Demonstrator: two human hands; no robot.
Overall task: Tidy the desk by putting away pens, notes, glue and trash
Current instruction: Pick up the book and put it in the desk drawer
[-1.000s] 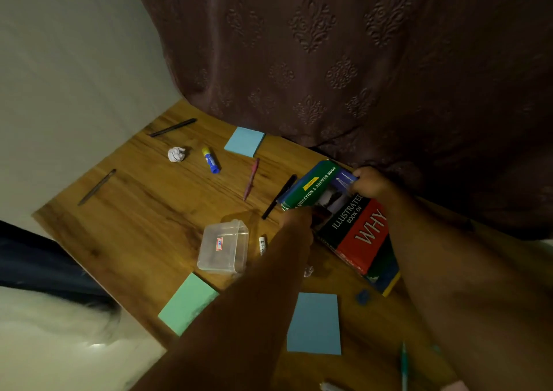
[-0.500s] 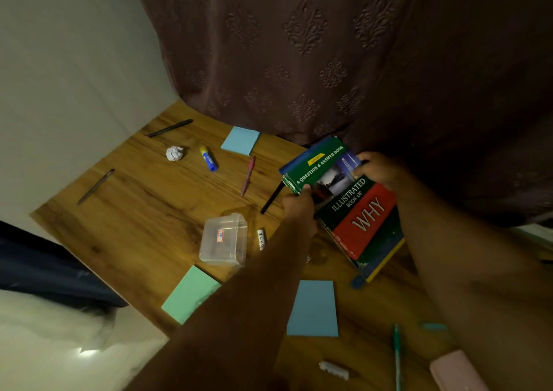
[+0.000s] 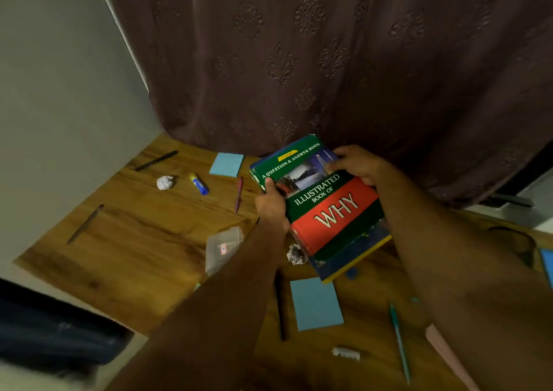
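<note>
Both hands hold a stack of books [image 3: 326, 208] tilted above the wooden desk [image 3: 143, 241], the green-and-red "Illustrated Book of Why" on top: the left hand [image 3: 270, 208] grips the stack's left edge with its thumb curled over the cover, and the right hand [image 3: 357, 166] clasps the far corner at about 1 o'clock of the cover, fingers wrapped round it. From the books, a red pen [image 3: 238, 194] lies at 9 o'clock, with a glue stick [image 3: 199, 184] and a crumpled paper ball [image 3: 165, 182] farther out the same way. A blue sticky-note pad [image 3: 226, 164] sits at 10 o'clock by the curtain [image 3: 329, 61]. A clear plastic box [image 3: 223, 248] (blurred) lies at 8 o'clock, beside the left forearm. A second paper wad [image 3: 296, 254] sits just under the stack's near edge at 7 o'clock. At 6 o'clock lie another blue note pad [image 3: 315, 304], a black pen [image 3: 279, 307] and a teal pen [image 3: 399, 342].
</note>
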